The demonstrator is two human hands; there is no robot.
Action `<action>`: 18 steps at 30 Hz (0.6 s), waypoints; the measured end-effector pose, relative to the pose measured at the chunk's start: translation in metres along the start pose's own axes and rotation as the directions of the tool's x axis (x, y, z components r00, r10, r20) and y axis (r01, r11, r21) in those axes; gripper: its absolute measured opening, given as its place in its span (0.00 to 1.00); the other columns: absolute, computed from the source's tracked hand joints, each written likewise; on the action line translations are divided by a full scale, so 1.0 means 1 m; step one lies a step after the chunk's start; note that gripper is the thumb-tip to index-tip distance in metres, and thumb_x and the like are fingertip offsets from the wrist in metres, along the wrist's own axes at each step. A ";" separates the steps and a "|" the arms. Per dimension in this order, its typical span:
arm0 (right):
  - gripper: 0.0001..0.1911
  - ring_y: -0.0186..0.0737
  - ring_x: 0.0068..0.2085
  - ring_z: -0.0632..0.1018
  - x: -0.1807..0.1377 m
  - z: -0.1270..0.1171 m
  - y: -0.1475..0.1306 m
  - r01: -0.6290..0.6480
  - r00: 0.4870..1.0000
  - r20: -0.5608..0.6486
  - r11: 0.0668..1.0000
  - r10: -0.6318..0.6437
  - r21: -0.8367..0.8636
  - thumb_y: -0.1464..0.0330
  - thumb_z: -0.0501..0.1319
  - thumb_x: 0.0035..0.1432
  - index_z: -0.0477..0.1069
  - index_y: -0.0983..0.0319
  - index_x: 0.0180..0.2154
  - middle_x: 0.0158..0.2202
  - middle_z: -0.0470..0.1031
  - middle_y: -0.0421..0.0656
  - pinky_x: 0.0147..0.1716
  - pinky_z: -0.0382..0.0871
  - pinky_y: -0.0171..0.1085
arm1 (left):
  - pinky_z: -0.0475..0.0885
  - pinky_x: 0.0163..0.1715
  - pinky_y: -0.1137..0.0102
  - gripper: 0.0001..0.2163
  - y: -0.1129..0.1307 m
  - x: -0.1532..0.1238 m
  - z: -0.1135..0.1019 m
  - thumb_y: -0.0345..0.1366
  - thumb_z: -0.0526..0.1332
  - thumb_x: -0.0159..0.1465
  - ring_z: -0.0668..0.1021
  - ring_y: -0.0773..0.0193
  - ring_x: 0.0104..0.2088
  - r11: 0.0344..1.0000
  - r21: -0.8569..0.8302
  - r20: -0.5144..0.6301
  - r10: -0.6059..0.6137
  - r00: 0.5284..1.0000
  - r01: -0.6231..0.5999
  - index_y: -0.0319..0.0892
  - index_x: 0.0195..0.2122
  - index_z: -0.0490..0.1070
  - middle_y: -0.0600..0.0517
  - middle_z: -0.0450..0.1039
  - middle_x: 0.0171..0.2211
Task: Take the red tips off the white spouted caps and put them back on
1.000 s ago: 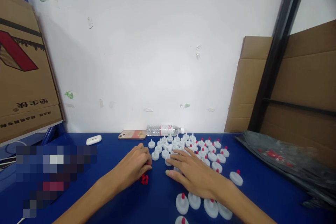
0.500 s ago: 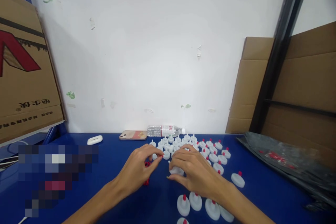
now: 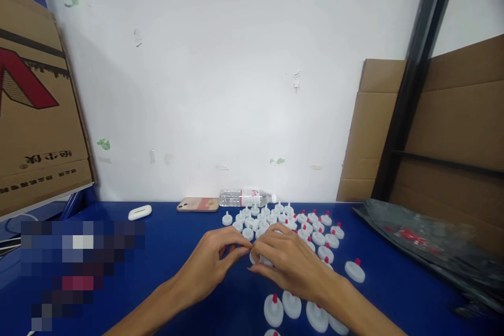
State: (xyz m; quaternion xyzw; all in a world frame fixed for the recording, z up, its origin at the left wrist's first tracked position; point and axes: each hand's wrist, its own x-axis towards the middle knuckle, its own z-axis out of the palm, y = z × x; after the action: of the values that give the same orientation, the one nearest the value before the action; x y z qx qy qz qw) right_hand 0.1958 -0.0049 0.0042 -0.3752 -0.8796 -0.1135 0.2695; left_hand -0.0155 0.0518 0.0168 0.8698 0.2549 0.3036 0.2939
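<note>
My right hand (image 3: 289, 257) is closed around a white plastic lid with a nozzle (image 3: 256, 259), partly covered by the fingers. My left hand (image 3: 208, 260) pinches at the lid's nozzle, thumb and forefinger together; the small red cap between them is almost hidden. Behind the left fingers a bit of red caps (image 3: 223, 249) shows on the table. Uncapped white nozzle lids (image 3: 248, 233) cluster beyond both hands. Lids with red caps on their tips stand to the right, such as one capped lid (image 3: 355, 271), and more lie near the front, including another capped lid (image 3: 273, 311).
Along the wall lie a clear water bottle (image 3: 244, 198) and a phone (image 3: 197, 204), with a white case (image 3: 140, 212) farther left on the blue table (image 3: 157, 252). A grey plastic bag (image 3: 425, 241) with red pieces lies right. Cardboard boxes (image 3: 39, 136) flank the left side.
My left hand has moved right, bringing the red cap to the nozzle of the lid in my right hand. The fingertips of both hands now meet. The view has shifted slightly.
</note>
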 end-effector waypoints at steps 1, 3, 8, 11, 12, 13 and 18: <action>0.05 0.37 0.36 0.76 0.000 0.001 0.001 0.019 1.000 -0.022 1.000 -0.019 -0.010 0.67 0.64 0.65 0.68 0.59 0.38 0.32 0.77 0.37 0.44 0.65 0.40 | 0.63 0.29 0.72 0.09 -0.001 0.001 0.000 0.39 0.61 0.68 0.70 0.66 0.29 0.999 -0.039 0.005 -0.033 0.999 0.034 0.44 0.38 0.81 0.52 0.75 0.32; 0.04 0.36 0.35 0.77 0.000 0.001 0.001 0.064 0.994 -0.086 0.997 -0.066 -0.031 0.68 0.61 0.66 0.67 0.59 0.37 0.33 0.77 0.38 0.43 0.65 0.39 | 0.61 0.27 0.73 0.10 -0.004 0.002 -0.001 0.43 0.64 0.65 0.68 0.68 0.27 0.979 -0.170 0.022 -0.111 0.994 0.113 0.42 0.40 0.80 0.52 0.74 0.32; 0.05 0.35 0.44 0.80 0.004 -0.004 -0.006 0.171 0.935 -0.303 0.982 -0.187 -0.078 0.71 0.60 0.68 0.67 0.61 0.36 0.43 0.81 0.42 0.42 0.65 0.38 | 0.65 0.25 0.75 0.29 -0.003 0.002 -0.006 0.46 0.70 0.59 0.74 0.66 0.33 0.807 -0.526 0.148 -0.225 0.963 0.269 0.45 0.60 0.68 0.47 0.74 0.46; 0.05 0.35 0.46 0.81 0.006 -0.006 -0.014 0.207 0.904 -0.361 0.974 -0.227 -0.095 0.74 0.61 0.66 0.68 0.61 0.36 0.44 0.82 0.42 0.41 0.66 0.36 | 0.62 0.20 0.77 0.28 0.005 0.000 -0.008 0.46 0.68 0.60 0.77 0.61 0.34 0.681 -0.624 0.331 -0.213 0.919 0.382 0.40 0.60 0.69 0.44 0.77 0.41; 0.05 0.35 0.46 0.81 0.006 -0.006 -0.016 0.213 0.902 -0.364 0.973 -0.232 -0.092 0.74 0.61 0.66 0.68 0.61 0.35 0.42 0.82 0.42 0.40 0.66 0.36 | 0.61 0.20 0.77 0.26 0.007 0.000 -0.008 0.45 0.67 0.61 0.77 0.61 0.34 0.653 -0.648 0.367 -0.184 0.912 0.392 0.38 0.57 0.71 0.45 0.77 0.38; 0.05 0.35 0.45 0.81 0.007 -0.006 -0.017 0.216 0.902 -0.364 0.973 -0.232 -0.085 0.74 0.61 0.66 0.69 0.61 0.35 0.41 0.82 0.41 0.39 0.67 0.35 | 0.61 0.20 0.77 0.23 0.009 -0.001 -0.007 0.45 0.66 0.61 0.77 0.61 0.34 0.638 -0.662 0.389 -0.156 0.908 0.393 0.37 0.54 0.74 0.45 0.77 0.35; 0.04 0.34 0.47 0.81 0.007 -0.005 -0.024 0.220 0.907 -0.363 0.975 -0.216 -0.032 0.75 0.62 0.64 0.70 0.62 0.37 0.42 0.82 0.41 0.38 0.67 0.35 | 0.57 0.21 0.76 0.17 0.012 -0.002 -0.005 0.46 0.65 0.60 0.74 0.66 0.27 0.706 -0.629 0.357 -0.111 0.928 0.327 0.33 0.39 0.80 0.47 0.76 0.28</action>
State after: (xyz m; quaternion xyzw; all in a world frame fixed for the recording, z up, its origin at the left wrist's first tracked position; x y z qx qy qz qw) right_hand 0.1768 -0.0192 0.0124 -0.2458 -0.8513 -0.2060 0.4152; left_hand -0.0166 0.0443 0.0271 0.6999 0.1829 0.2059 0.6590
